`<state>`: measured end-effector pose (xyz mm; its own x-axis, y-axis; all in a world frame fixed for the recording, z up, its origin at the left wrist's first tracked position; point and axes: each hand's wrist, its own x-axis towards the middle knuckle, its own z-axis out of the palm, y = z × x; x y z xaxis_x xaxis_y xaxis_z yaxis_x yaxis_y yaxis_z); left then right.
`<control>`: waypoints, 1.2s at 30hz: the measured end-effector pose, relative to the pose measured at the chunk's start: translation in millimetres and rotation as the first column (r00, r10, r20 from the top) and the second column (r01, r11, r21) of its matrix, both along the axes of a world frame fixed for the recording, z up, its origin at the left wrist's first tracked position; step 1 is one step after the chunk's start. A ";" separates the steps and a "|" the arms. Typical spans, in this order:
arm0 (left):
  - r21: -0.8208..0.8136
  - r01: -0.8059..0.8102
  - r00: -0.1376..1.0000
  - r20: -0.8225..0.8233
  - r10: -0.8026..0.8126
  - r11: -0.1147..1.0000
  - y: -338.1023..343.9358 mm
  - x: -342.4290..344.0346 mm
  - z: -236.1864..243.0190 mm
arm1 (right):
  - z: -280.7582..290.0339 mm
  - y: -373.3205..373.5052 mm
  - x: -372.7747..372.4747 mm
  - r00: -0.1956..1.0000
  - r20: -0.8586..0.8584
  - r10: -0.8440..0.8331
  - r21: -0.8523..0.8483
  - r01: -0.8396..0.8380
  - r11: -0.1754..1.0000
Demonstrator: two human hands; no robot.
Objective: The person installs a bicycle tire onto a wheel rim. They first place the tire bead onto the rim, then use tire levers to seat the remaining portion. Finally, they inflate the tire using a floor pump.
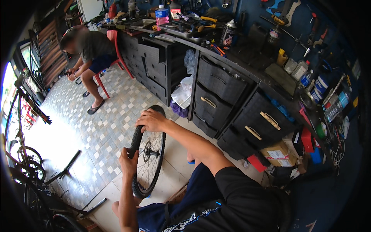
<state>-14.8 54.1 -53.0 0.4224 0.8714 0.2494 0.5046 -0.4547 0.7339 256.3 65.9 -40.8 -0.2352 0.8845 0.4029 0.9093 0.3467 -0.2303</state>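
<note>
Head view: a bicycle wheel (pixel 148 152) stands upright on the tiled floor (pixel 104 131) between the knees. The right hand (pixel 152 120) clamps the tyre's top; the left hand (pixel 128 161) grips its near-left side. Uneven pressure could probably let the wheel tip or roll away.

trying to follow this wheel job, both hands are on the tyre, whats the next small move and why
Probably slide the left hand a little further along the tyre and press there. The wheel stands upright on the floor, the right hand already grips the top, and the left grips the near side, so the lower part is untouched.
</note>
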 end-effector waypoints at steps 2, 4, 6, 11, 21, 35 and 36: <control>0.012 -0.023 0.999 -0.038 0.024 1.000 -2.6 7.7 -5.6 | 4.3 -2.6 4.3 1.000 -0.007 -0.014 -0.002 0.014 1.000; 0.067 -0.033 0.999 -0.006 0.034 0.997 1.0 12.6 -7.7 | 23.4 -9.8 14.3 0.995 -0.026 -0.092 -0.060 0.090 0.994; 0.049 -0.070 0.998 0.000 0.070 0.996 5.2 15.0 -9.3 | 62.4 -21.3 42.9 0.992 -0.111 -0.053 0.198 0.074 0.977; -0.015 -0.168 0.985 -0.039 0.167 0.986 26.7 23.4 -8.1 | 204.0 -98.4 191.0 0.868 -0.456 -0.197 0.628 0.471 0.619; -0.015 -0.281 0.955 -0.106 0.277 0.960 45.7 52.7 -6.6 | 270.4 -176.1 485.9 0.037 -0.109 -0.993 0.159 0.987 0.019; 0.008 -0.293 0.950 -0.115 0.292 0.956 38.1 46.2 -5.8 | 281.2 -179.9 536.6 0.101 -0.782 -0.615 0.044 0.993 0.108; 0.000 -0.281 0.954 -0.111 0.279 0.960 36.1 45.4 -5.5 | 291.5 -191.1 533.2 0.083 -0.943 -0.323 -0.017 0.956 0.294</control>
<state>30.6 90.2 -58.5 0.1850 0.9619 0.2015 0.6870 -0.2732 0.6733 789.5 -125.1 250.8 0.9396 -0.0260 0.3412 0.3416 0.0156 -0.9397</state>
